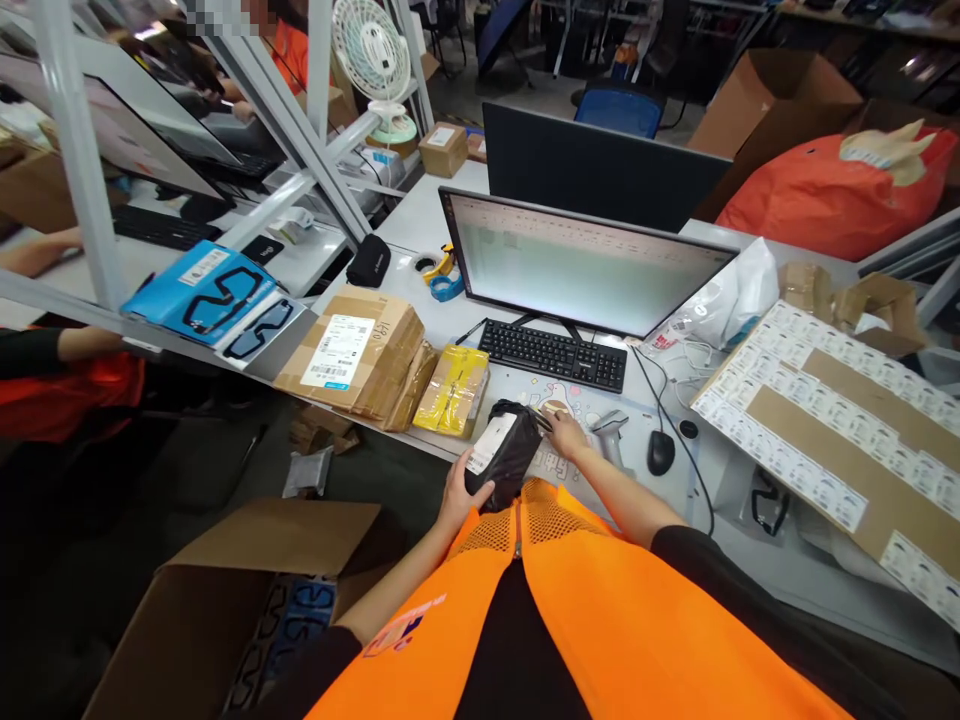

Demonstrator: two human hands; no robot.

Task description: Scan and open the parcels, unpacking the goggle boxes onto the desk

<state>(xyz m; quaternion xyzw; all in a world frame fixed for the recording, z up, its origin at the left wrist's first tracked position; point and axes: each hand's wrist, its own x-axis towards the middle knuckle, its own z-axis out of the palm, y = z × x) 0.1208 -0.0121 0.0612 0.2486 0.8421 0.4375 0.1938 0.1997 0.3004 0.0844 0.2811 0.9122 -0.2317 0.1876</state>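
Observation:
My left hand (pixel 459 492) is closed around the near end of a parcel in black plastic (pixel 517 455), which has a white label (pixel 491 440) on top. The parcel is tilted above the front edge of the desk, close to my vest. My right hand (pixel 564 432) is closed at the parcel's far right end, around a thin dark object (pixel 541 420) whose kind I cannot make out. Left of the parcel lies a box wrapped in yellow tape (pixel 452 388). To the right of my right hand is a grey handheld barcode scanner (pixel 611 432).
Behind the parcel are a keyboard (pixel 555 352) and monitor (pixel 585 265), with a mouse (pixel 661 453) to the right. Labelled cardboard boxes (pixel 352 350) stand left. A sticker-covered board (pixel 832 430) fills the right side. An open carton (pixel 225 590) stands below on the left.

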